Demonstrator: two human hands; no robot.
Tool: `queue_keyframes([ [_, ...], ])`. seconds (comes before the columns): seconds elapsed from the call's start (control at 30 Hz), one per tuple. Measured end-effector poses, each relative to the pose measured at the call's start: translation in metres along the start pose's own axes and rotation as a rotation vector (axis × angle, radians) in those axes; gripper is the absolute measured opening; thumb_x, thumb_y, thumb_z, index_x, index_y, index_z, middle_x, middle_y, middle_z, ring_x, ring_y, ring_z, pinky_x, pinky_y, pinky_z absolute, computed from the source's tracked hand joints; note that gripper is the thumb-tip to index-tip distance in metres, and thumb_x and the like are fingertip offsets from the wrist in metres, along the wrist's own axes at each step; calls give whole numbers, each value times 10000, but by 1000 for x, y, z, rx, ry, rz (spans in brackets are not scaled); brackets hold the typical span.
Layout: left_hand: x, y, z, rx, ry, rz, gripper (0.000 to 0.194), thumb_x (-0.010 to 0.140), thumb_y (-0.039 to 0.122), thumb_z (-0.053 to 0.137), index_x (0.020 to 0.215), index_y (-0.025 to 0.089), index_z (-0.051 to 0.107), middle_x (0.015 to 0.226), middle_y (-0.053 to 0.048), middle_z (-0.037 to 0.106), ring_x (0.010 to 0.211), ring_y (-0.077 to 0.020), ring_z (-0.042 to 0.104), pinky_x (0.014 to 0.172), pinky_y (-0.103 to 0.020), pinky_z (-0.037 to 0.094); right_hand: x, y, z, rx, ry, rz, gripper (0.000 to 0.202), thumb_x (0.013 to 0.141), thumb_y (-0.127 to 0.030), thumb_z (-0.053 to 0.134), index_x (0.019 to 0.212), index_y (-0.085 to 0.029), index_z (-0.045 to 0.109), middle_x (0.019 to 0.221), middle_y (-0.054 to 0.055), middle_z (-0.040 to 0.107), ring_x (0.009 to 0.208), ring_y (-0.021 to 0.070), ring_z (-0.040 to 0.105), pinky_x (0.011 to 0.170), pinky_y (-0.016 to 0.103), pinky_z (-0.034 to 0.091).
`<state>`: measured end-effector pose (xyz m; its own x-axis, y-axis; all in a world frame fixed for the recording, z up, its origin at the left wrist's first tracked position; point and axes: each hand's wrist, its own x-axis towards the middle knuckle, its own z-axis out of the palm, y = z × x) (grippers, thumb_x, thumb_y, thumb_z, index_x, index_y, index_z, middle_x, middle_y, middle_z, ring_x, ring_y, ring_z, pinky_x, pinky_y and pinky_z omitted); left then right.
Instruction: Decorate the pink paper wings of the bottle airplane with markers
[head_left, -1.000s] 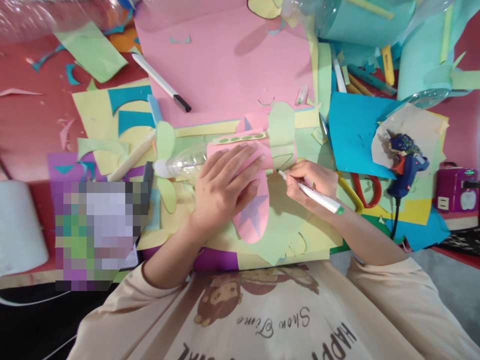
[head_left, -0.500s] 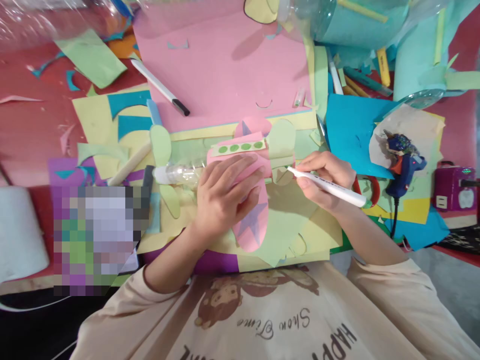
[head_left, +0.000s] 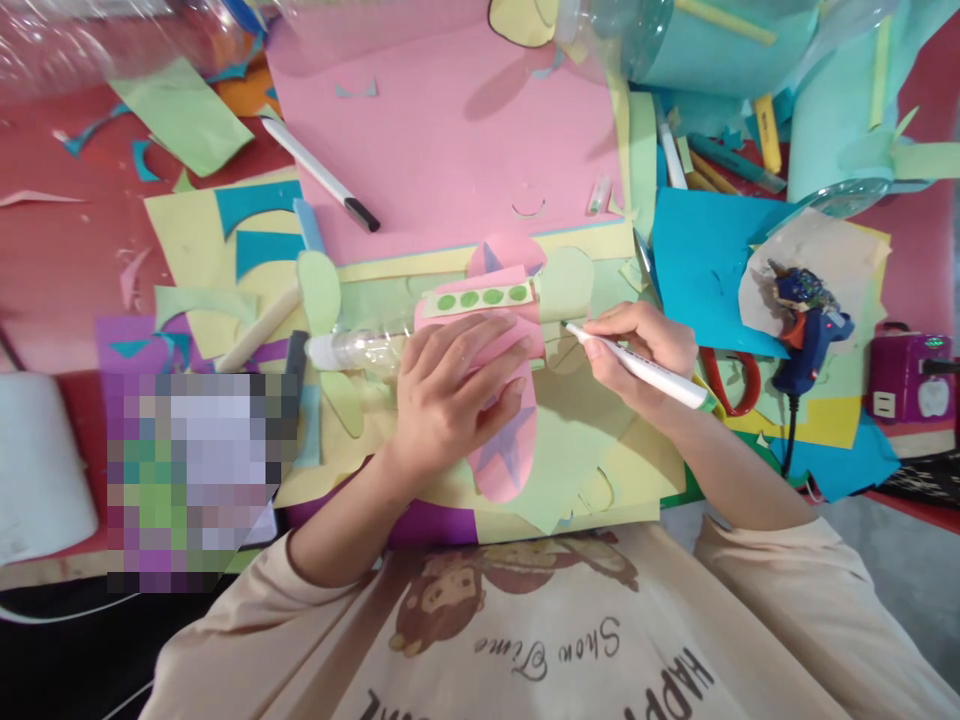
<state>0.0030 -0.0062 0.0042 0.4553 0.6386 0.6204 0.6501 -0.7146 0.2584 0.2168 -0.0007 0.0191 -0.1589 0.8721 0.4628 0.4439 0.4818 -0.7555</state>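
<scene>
My left hand [head_left: 454,400] lies over a plastic bottle [head_left: 360,350] wrapped in pink paper, its fingers curled round the wrap. On the wrap is a pale strip [head_left: 480,297] with several green dots. Pink rounded pieces with purple stars [head_left: 506,450] stick out above and below the bottle. Pale green rounded pieces [head_left: 566,283] are at its right end, others near the cap at its left. In my right hand [head_left: 649,355] is a white marker [head_left: 649,375], held between thumb and fingers, its dark green tip at the pale green paper by the bottle's right end.
A large pink sheet [head_left: 450,130] with a black-tipped marker [head_left: 322,175] lies beyond. To the right are red-handled scissors [head_left: 739,385], a blue glue gun [head_left: 814,345] and a purple box [head_left: 909,375]. Paper-covered bottles [head_left: 840,130] stand at the back right. A white roll [head_left: 41,465] is far left.
The marker in my right hand has moved slightly left and up, and its tip has shifted along the pale green paper. My left hand and the bottle have barely moved.
</scene>
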Motion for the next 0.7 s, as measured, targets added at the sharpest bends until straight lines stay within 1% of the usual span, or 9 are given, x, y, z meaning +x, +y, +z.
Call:
queue_keyframes([
  [0.2,-1,-1,0,-40,-13,-13,295,797,137,593,1076,229,621,1110,-77,688,1080,-246,637,836,-384,494,0,-1,2,0,1,7,43,834,-201,614,792,-190,613,659,-8,663,532,80,585,490,195,477],
  [0.37,1,-1,0,1,-14,-5,291,799,130,569,1068,233,606,1097,-63,697,1051,-248,663,804,-376,522,-1,-2,1,-4,-18,-5,59,832,-207,616,776,-192,603,648,-11,662,528,83,587,475,199,469],
  [0.5,1,-1,0,1,-9,5,297,793,124,580,1075,212,608,1099,-84,701,1048,-251,665,814,-373,527,-1,-2,1,-8,-38,-3,60,831,-210,614,773,-202,599,649,-13,668,541,94,604,483,213,479],
  [0.7,1,-3,1,-10,-6,9,287,806,137,572,1082,203,613,1105,-89,702,1075,-238,657,865,-375,526,-3,1,4,11,-1,-56,64,815,-190,616,762,-214,590,615,-30,650,499,88,584,470,210,484],
])
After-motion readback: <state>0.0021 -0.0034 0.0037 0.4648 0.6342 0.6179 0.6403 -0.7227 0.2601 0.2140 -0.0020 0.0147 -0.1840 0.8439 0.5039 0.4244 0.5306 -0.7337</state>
